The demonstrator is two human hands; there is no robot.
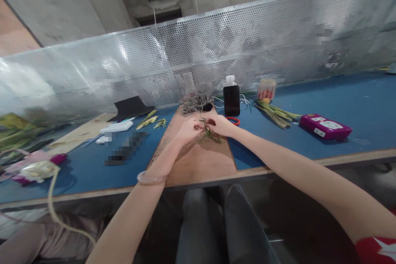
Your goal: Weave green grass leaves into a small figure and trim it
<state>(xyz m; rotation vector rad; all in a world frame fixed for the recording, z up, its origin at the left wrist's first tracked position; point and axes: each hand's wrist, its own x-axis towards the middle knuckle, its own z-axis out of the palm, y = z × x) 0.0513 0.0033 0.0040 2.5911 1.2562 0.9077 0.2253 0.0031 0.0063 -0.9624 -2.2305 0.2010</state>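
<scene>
Over a brown board [185, 165] my left hand [189, 130] and my right hand [220, 126] meet, fingertips nearly touching. Both are closed in a pinch on a small green plant piece [209, 133], leafy or stringy in look; its exact kind is too small to tell. Its lower end hangs just above or rests on the board. Behind my hands lies a tangle of grey yarn [198, 103] with a small black item [207, 107] at its edge. A red ring-shaped thing [233, 121], perhaps a scissors handle, shows beside my right hand, partly hidden.
A dark phone [232, 101] leans on a white-capped bottle [229, 79]. Rightward are a jar [266, 89], green stalks [275, 113] and a purple box [325, 127]. Leftward lie leaf pieces [148, 120], a black strip [125, 150] and a white object [117, 126]. Perforated metal [198, 53] stands behind.
</scene>
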